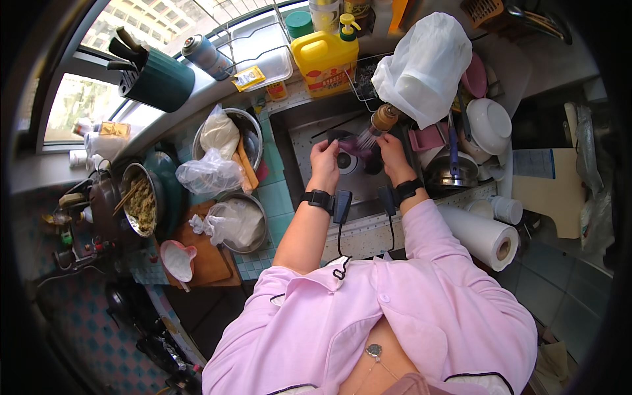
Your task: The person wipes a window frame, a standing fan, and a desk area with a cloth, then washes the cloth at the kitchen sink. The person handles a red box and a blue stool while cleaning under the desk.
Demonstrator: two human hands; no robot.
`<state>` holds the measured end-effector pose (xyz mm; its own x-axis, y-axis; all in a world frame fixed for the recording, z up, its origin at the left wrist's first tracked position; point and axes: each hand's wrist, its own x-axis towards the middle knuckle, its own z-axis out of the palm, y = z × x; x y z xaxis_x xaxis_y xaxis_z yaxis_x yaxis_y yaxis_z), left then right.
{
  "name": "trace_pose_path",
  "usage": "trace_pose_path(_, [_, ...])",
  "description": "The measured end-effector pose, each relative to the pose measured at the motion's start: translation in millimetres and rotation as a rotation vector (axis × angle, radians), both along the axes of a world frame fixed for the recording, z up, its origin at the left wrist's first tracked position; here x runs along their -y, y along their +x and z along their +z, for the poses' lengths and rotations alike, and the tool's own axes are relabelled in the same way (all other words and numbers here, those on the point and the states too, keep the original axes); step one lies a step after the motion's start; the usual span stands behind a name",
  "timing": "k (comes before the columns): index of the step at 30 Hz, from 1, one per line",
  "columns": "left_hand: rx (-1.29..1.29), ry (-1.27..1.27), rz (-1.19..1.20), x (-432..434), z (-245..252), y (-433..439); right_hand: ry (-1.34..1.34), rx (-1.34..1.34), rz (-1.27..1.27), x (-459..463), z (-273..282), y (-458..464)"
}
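Over a metal sink [311, 187], my left hand [325, 160] and my right hand [393, 153] grip a dark purple item [356, 147] from either side; its exact kind is unclear. Water sprays onto it from a tap head [383, 118] just above. The sink's round drain [346, 161] shows below my hands. Each wrist wears a black strap with a small dark device and a cable. A white plastic bag [424, 69] covers something beside the tap head.
At left are a metal bowl with bagged dough [256, 131], another bowl [264, 217], a wooden board [224, 266] and a bowl of filling [140, 202]. A yellow jug [323, 54] stands behind the sink. To the right are pans [452, 173], white bowls [489, 126] and a plastic roll [481, 237].
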<state>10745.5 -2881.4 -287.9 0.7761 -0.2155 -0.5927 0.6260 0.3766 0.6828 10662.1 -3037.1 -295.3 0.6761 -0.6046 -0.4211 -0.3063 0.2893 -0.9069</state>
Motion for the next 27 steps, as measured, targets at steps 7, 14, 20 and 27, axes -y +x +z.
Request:
trace_pose_path(7, [-0.010, -0.264, -0.165, 6, -17, -23, 0.546, 0.082, 0.123, -42, 11, -1])
trace_pose_path(14, [-0.058, -0.555, -0.102, 5, 0, -22, 0.977, 0.123, 0.039, -39, 4, -16])
trace_pose_path(20, [-0.032, 0.195, -0.150, -5, 18, -33, 0.795, 0.149, -0.111, -34, 19, -5])
trace_pose_path(27, [-0.404, -0.672, -0.234, 0, 18, -18, 0.352, 0.147, 0.286, -69, 53, -5])
